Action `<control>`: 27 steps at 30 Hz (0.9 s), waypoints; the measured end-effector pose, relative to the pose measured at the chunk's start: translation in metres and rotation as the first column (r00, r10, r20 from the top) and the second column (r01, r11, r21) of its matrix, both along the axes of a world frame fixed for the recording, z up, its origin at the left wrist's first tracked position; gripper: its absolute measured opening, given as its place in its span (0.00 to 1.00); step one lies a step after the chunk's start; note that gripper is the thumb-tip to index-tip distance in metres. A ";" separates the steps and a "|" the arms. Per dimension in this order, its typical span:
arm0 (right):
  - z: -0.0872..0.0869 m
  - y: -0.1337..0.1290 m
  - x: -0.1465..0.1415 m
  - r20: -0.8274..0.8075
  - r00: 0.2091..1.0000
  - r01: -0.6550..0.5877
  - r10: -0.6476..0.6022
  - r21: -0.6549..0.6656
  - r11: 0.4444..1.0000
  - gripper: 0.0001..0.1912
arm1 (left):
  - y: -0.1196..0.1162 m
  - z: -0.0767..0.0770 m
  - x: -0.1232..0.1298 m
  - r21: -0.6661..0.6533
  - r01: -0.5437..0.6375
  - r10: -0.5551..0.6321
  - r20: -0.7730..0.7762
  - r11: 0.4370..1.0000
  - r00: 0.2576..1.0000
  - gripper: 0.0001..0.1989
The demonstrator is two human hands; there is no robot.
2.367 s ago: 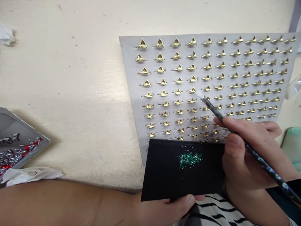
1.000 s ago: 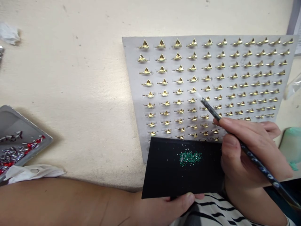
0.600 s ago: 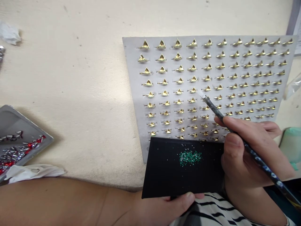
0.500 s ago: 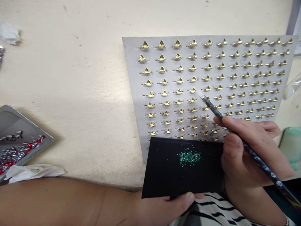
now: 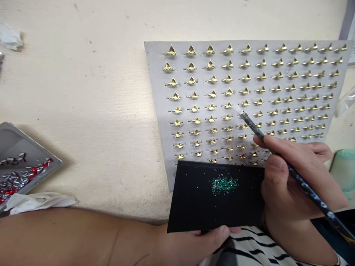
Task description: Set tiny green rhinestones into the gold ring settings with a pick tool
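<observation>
My right hand point(image 5: 299, 173) pinches a dark pen-like tool point(image 5: 277, 153) with a whitish tip. That tip hovers over or rests on a pale grey board point(image 5: 159, 74), beside a gold triangular ring piece point(image 5: 229, 105) in one of several rows. At the bottom, my left hand point(image 5: 205, 242) grips the lower edge of a black card point(image 5: 194, 207), thumb showing and most fingers hidden beneath. Small green and clear stones point(image 5: 224, 184) lie in a cluster on the card, which covers the board's lower part.
A grey tray point(image 5: 36, 147) at the left holds silver and red pieces. White crumpled plastic point(image 5: 41, 201) lies by my left forearm, and a white scrap point(image 5: 10, 37) sits at the upper left. A pale green object point(image 5: 344, 168) is at the right edge.
My right hand and the tool have shifted very slightly to the right. The left hand and the black card look unchanged.
</observation>
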State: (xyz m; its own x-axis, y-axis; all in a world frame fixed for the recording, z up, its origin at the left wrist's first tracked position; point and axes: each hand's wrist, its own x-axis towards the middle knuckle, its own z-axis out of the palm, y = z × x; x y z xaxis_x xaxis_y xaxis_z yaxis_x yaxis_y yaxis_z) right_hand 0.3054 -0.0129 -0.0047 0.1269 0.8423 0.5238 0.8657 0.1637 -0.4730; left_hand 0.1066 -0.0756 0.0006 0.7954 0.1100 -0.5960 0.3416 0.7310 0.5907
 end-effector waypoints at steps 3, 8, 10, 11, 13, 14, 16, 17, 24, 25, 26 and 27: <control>0.001 0.000 -0.001 0.009 0.999 -0.037 0.037 0.015 0.999 0.15 | 0.002 0.001 0.000 0.034 -0.003 0.003 0.004 0.999 1.000 0.27; 0.011 -0.006 -0.007 0.010 1.000 0.004 -0.003 -0.143 0.990 0.18 | 0.001 0.001 0.001 0.028 0.020 -0.020 0.011 0.999 1.000 0.27; 0.013 -0.007 -0.008 0.015 1.000 0.014 -0.012 -0.193 0.981 0.19 | 0.001 0.001 0.002 0.011 0.028 -0.028 0.003 1.000 1.000 0.27; 0.012 -0.008 -0.007 0.020 1.000 0.004 -0.001 -0.182 0.983 0.19 | 0.001 0.001 0.002 0.006 0.024 -0.024 0.002 1.000 1.000 0.27; 0.011 -0.006 -0.006 0.024 1.000 -0.009 0.012 -0.137 0.991 0.18 | 0.000 0.000 0.002 0.011 0.016 -0.016 0.003 1.000 1.000 0.28; 0.010 -0.005 -0.006 0.024 1.000 -0.011 0.013 -0.109 0.994 0.17 | 0.001 0.000 0.002 0.018 0.016 -0.016 0.006 1.000 1.000 0.28; 0.009 -0.003 -0.005 0.013 1.000 -0.004 0.004 -0.058 0.998 0.16 | 0.001 0.000 0.001 0.036 0.028 -0.028 0.005 0.999 1.000 0.28; 0.009 -0.002 -0.006 0.003 1.000 0.002 -0.002 -0.051 0.999 0.15 | 0.001 -0.001 0.000 0.044 0.035 -0.035 0.000 0.998 0.999 0.28; 0.008 -0.002 -0.005 0.012 1.000 -0.007 0.008 -0.051 0.999 0.15 | 0.000 -0.002 -0.001 0.073 0.033 -0.034 0.012 0.997 0.999 0.26; 0.008 -0.003 -0.004 0.014 1.000 -0.012 0.013 -0.045 0.999 0.15 | -0.001 -0.001 -0.001 0.069 0.040 -0.041 0.009 0.997 0.999 0.26; 0.007 -0.003 -0.003 0.016 1.000 -0.017 0.018 -0.044 0.999 0.15 | -0.001 -0.001 -0.001 0.066 0.048 -0.049 0.008 0.997 0.999 0.27; 0.008 -0.003 -0.002 0.017 1.000 -0.025 0.026 -0.045 0.999 0.16 | -0.001 -0.001 -0.002 0.067 0.049 -0.050 0.010 0.997 0.999 0.27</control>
State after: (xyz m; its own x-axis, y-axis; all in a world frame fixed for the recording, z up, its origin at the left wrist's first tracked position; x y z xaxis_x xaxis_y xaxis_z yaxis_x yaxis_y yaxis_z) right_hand 0.3035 -0.0160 0.0029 0.0964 0.8680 0.4871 0.8698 0.1644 -0.4652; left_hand 0.1049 -0.0766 -0.0001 0.8078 0.1090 -0.5793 0.3694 0.6723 0.6415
